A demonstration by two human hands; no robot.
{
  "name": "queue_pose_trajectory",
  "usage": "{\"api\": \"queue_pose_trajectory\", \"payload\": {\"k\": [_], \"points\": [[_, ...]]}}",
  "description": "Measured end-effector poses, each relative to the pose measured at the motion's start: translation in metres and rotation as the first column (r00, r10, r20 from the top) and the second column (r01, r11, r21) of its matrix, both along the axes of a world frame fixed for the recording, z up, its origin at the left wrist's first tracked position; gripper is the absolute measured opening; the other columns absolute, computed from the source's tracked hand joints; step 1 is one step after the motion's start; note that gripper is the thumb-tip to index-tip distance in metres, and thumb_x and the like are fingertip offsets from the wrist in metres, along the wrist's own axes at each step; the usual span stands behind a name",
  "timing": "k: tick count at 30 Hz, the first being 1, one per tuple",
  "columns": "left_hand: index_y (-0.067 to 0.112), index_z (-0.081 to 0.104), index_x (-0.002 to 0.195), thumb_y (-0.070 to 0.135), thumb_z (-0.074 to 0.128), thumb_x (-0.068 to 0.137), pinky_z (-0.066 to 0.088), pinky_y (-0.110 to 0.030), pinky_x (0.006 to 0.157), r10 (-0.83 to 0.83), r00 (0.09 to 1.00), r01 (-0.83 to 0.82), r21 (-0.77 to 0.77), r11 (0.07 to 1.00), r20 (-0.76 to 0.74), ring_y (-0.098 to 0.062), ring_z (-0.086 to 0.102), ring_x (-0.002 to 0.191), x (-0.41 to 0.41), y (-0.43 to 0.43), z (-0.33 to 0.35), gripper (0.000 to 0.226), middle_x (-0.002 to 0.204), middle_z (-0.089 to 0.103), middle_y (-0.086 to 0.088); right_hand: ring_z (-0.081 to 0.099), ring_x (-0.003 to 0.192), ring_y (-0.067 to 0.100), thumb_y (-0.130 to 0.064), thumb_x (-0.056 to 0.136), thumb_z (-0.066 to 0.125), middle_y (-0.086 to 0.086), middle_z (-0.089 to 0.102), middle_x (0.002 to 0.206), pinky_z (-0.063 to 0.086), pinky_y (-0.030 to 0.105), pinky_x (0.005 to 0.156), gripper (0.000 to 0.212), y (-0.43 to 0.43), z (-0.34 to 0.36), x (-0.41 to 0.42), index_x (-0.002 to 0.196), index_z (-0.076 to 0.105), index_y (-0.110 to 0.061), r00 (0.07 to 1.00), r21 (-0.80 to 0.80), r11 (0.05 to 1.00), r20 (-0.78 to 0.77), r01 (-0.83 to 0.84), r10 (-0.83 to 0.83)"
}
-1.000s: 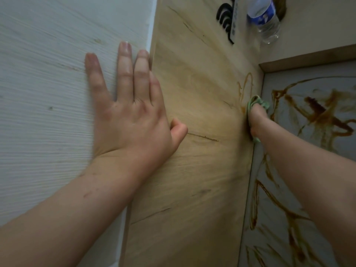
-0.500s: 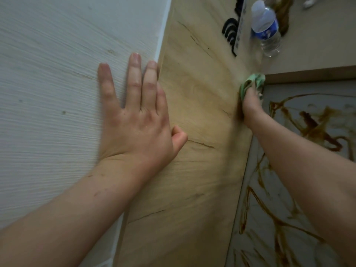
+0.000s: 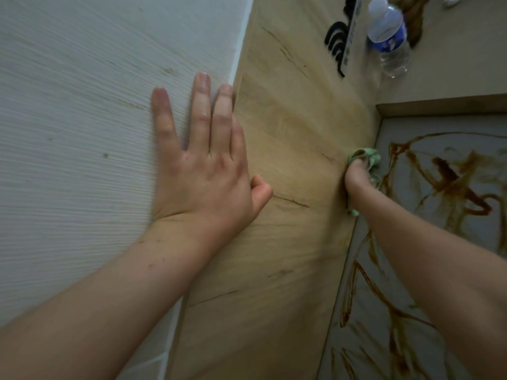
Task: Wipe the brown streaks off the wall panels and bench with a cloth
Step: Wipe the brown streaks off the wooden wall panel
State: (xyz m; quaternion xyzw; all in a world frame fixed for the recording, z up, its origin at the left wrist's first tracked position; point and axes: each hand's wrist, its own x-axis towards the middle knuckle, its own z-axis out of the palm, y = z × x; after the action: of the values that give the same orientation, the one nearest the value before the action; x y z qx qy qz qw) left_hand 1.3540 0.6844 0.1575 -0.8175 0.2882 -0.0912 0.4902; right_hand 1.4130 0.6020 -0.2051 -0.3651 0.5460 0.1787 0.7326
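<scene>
Wood wall panel (image 3: 288,133) looks mostly clean. Right hand (image 3: 356,181) clutches the green cloth (image 3: 371,160) at its edge, brown streaks (image 3: 450,175) just rightward. Left hand (image 3: 203,171) flat, empty, bracing.

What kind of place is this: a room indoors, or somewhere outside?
Probably an indoor room with built-in furniture, though which room is unclear. It shows a white wall panel beside an oak-look panel, a grey bench with brown streaks, and a water bottle on a beige ledge.
</scene>
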Motion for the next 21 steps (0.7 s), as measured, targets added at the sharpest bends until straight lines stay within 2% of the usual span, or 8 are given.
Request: {"api": "queue_pose_trajectory", "payload": {"k": [2, 4, 7, 10, 12, 15, 19, 21], "points": [[-0.011, 0.03, 0.15, 0.063, 0.033, 0.093, -0.003, -0.075, 0.118, 0.003, 1.0, -0.004, -0.007, 1.0, -0.011, -0.043, -0.006, 0.157, -0.001, -0.002, 0.0, 0.094, 0.17, 0.004, -0.02, 0.006, 0.159, 0.033, -0.061, 0.106, 0.013, 0.008, 0.006, 0.174, 0.001, 0.051, 0.128, 0.069, 0.008, 0.038, -0.015, 0.166, 0.011, -0.026, 0.999, -0.013, 1.0, 0.032, -0.001, 0.001], [-0.011, 0.029, 0.15, 0.064, 0.033, 0.093, -0.001, -0.076, 0.118, 0.007, 1.0, -0.007, -0.002, 1.0, -0.007, -0.043, -0.006, 0.157, -0.001, -0.002, -0.001, 0.095, 0.17, 0.004, -0.02, 0.006, 0.159, 0.032, -0.067, 0.096, 0.012, 0.002, 0.002, 0.174, 0.003, 0.055, 0.127, 0.075, 0.016, 0.074, -0.03, 0.165, 0.005, -0.037, 0.948, -0.149, 0.989, 0.313, 0.0, 0.047], [-0.01, 0.027, 0.152, 0.065, 0.031, 0.093, -0.001, -0.076, 0.118, 0.009, 1.0, -0.009, 0.02, 1.0, 0.012, -0.043, -0.008, 0.156, -0.002, -0.001, -0.001, 0.096, 0.17, 0.002, -0.02, -0.001, 0.158, 0.022, -0.045, 0.101, 0.019, -0.009, -0.005, 0.172, 0.002, 0.051, 0.123, 0.062, 0.029, 0.099, -0.05, 0.162, 0.004, -0.048, 0.699, -0.448, 0.892, 0.658, 0.065, 0.279], [-0.01, 0.027, 0.152, 0.065, 0.028, 0.094, 0.0, -0.076, 0.118, 0.003, 1.0, -0.003, 0.023, 1.0, 0.013, -0.044, -0.008, 0.156, -0.002, 0.0, 0.0, 0.095, 0.17, 0.001, -0.02, 0.001, 0.159, 0.02, -0.048, 0.102, 0.015, -0.01, 0.0, 0.173, 0.002, 0.05, 0.124, 0.062, 0.023, 0.07, -0.036, 0.163, 0.01, -0.042, 0.79, -0.426, 0.902, 0.575, 0.067, 0.213], [-0.01, 0.026, 0.152, 0.065, 0.029, 0.094, 0.0, -0.076, 0.118, 0.0, 1.0, 0.0, 0.02, 1.0, 0.01, -0.044, -0.007, 0.157, -0.001, 0.0, -0.001, 0.095, 0.17, 0.003, -0.02, 0.007, 0.159, 0.028, -0.056, 0.106, 0.01, -0.001, 0.005, 0.174, 0.004, 0.053, 0.127, 0.062, 0.009, 0.053, -0.021, 0.164, 0.013, -0.036, 0.954, -0.2, 0.98, 0.289, -0.016, 0.075], [-0.009, 0.027, 0.152, 0.066, 0.029, 0.093, 0.0, -0.076, 0.118, -0.005, 1.0, 0.005, 0.02, 1.0, 0.013, -0.044, -0.006, 0.156, -0.001, 0.001, -0.001, 0.095, 0.17, 0.004, -0.02, 0.006, 0.159, 0.033, -0.053, 0.109, 0.012, 0.006, 0.006, 0.174, 0.002, 0.054, 0.128, 0.061, -0.004, 0.055, -0.014, 0.166, 0.012, -0.03, 0.995, -0.007, 0.996, 0.045, -0.085, 0.086], [-0.009, 0.027, 0.152, 0.067, 0.028, 0.093, 0.001, -0.076, 0.118, -0.015, 1.0, 0.015, 0.027, 1.0, 0.02, -0.045, -0.006, 0.156, -0.002, 0.0, -0.001, 0.096, 0.17, 0.004, -0.02, -0.003, 0.159, 0.035, -0.047, 0.11, 0.016, 0.003, -0.005, 0.174, -0.003, 0.06, 0.124, 0.056, -0.004, 0.114, -0.022, 0.164, 0.002, -0.042, 0.947, -0.145, 0.977, 0.258, -0.158, 0.191], [-0.009, 0.027, 0.152, 0.067, 0.03, 0.093, 0.0, -0.075, 0.117, -0.02, 1.0, 0.02, 0.017, 1.0, 0.014, -0.045, -0.006, 0.156, -0.002, -0.001, -0.001, 0.097, 0.17, 0.005, -0.02, -0.007, 0.159, 0.034, -0.046, 0.11, 0.02, 0.0, -0.013, 0.173, -0.002, 0.061, 0.124, 0.057, -0.001, 0.154, -0.025, 0.162, -0.003, -0.047, 0.813, -0.329, 0.938, 0.515, -0.104, 0.271]]}}
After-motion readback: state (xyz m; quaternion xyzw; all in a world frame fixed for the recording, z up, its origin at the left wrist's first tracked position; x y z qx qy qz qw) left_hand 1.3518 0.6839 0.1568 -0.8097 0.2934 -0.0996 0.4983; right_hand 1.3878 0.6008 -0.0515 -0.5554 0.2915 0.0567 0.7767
